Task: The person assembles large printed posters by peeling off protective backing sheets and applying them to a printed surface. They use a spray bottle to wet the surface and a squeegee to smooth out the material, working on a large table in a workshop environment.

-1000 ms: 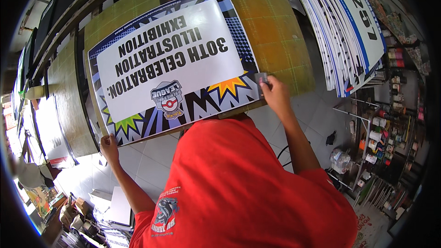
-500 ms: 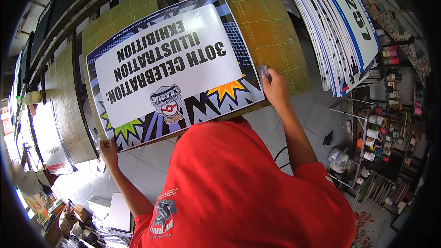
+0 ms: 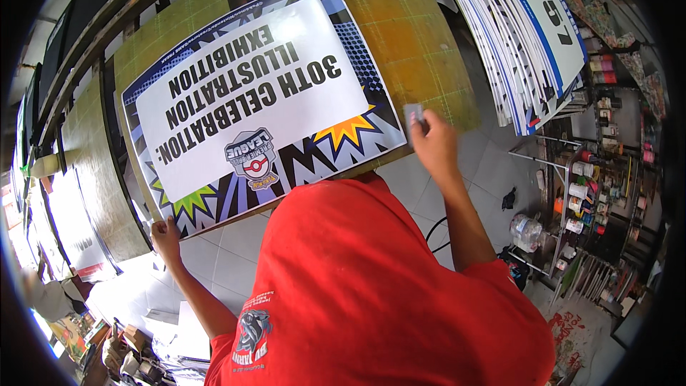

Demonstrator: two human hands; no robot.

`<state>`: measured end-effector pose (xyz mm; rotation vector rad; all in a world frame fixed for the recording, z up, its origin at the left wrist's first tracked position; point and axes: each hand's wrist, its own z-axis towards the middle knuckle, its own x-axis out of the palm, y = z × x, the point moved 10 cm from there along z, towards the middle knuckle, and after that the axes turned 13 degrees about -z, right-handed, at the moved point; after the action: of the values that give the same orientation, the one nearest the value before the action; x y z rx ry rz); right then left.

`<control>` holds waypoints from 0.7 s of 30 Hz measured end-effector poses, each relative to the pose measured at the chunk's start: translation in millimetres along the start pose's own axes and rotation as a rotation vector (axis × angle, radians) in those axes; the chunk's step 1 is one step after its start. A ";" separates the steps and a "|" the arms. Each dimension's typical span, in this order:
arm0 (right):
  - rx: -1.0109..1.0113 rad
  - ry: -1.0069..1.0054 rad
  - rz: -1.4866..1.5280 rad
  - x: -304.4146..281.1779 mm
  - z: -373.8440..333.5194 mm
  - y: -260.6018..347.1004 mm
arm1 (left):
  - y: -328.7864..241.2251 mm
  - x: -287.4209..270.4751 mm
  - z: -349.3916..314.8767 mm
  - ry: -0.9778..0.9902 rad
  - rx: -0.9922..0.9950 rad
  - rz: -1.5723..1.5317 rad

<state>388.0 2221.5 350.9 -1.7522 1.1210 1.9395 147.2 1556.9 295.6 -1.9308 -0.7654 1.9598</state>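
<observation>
A printed poster [image 3: 250,78] with a white panel, dark lettering and starburst shapes lies on a yellow-green gridded board [image 3: 429,43]. Its lettering is upside down from here. My left hand [image 3: 166,239] is at the poster's near left corner, fingers pinched. A small pale piece shows beside the fingertips, too small to name. Just off the poster's right edge, my right hand [image 3: 434,144] is closed on a small flat grey rectangular piece [image 3: 414,113] that projects from the fingers over the board.
A thick stack of printed sign panels [image 3: 525,43] stands at the far right. Beyond it is a metal rack [image 3: 572,193] with bottles and jars. Another gridded board [image 3: 96,164] lies to the left. White tiles [image 3: 229,257] cover the floor.
My right hand, with the grey piece, has shifted slightly right, farther from the poster's edge. My left hand stays at the near left corner. The whole view has shifted a little.
</observation>
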 end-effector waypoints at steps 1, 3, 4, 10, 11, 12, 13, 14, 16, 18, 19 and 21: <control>-0.001 0.105 -0.014 10.1 -6.7 8.1 | 0.7 0.5 1.4 0.000 -0.009 -0.007; -0.049 0.033 -0.022 31.6 -21.0 0.7 | -7.6 1.8 2.2 0.017 -0.014 -0.021; -0.082 0.000 -0.023 37.9 -23.7 2.8 | -8.1 0.7 0.1 0.018 -0.024 -0.027; 0.092 -0.017 0.048 22.9 -17.0 -34.0 | 18.4 5.5 8.0 0.068 -0.055 -0.073; 0.123 -0.001 0.129 18.5 -16.7 -33.7 | 18.0 5.9 7.4 0.066 -0.056 -0.076; 0.154 0.015 0.211 16.6 -16.5 -33.9 | 17.6 6.3 6.0 0.062 -0.058 -0.079; 0.109 0.019 0.190 15.2 -15.5 -25.2 | 13.3 5.7 5.9 0.059 -0.056 -0.083; 0.064 0.023 0.170 16.3 -14.3 -13.7 | 10.9 5.2 5.6 0.062 -0.052 -0.073; -0.024 0.022 0.111 26.0 -11.8 2.1 | 5.7 4.4 5.8 0.066 -0.043 -0.054; -0.110 0.011 0.028 45.4 -8.4 9.3 | 0.0 4.4 5.5 0.062 -0.030 -0.049; -0.123 -0.022 0.038 44.6 -5.8 14.9 | 0.6 2.4 4.0 0.055 -0.030 -0.044; -0.100 -0.009 0.041 46.9 3.2 17.1 | 6.3 3.7 2.9 0.065 -0.051 -0.084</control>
<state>364.1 2199.7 312.7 -1.7820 1.0823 2.0587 145.2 1553.3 289.0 -1.9482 -0.8719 1.8363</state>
